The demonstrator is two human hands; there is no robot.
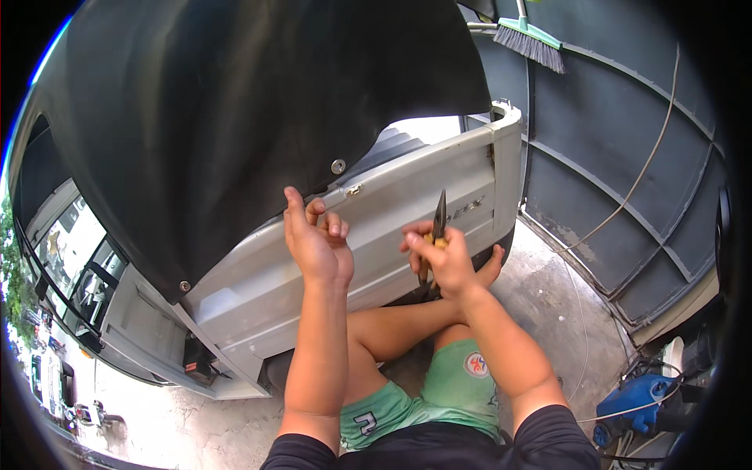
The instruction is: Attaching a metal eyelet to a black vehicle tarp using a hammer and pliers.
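My right hand (448,265) is wrapped round a pair of needle-nose pliers (440,213) with yellowish handles, their dark jaws pointing up. To its left, my left hand (319,244) is raised with its fingers apart and partly bent, and I see nothing in it. Its fingertips are near the lower edge of a black cover (235,110); whether they touch it I cannot tell. A metal eyelet (338,167) sits in the cover just above that hand. Below the edge, a small metal fitting (355,189) is fixed to the white truck bed side panel (415,174).
Another eyelet (185,287) marks the cover's lower left corner. An open white vehicle door (141,317) stands at left. A dark metal gate (603,117) rises at right, with a broom (533,43) above. A blue machine (633,406) with cables sits on the lower right floor.
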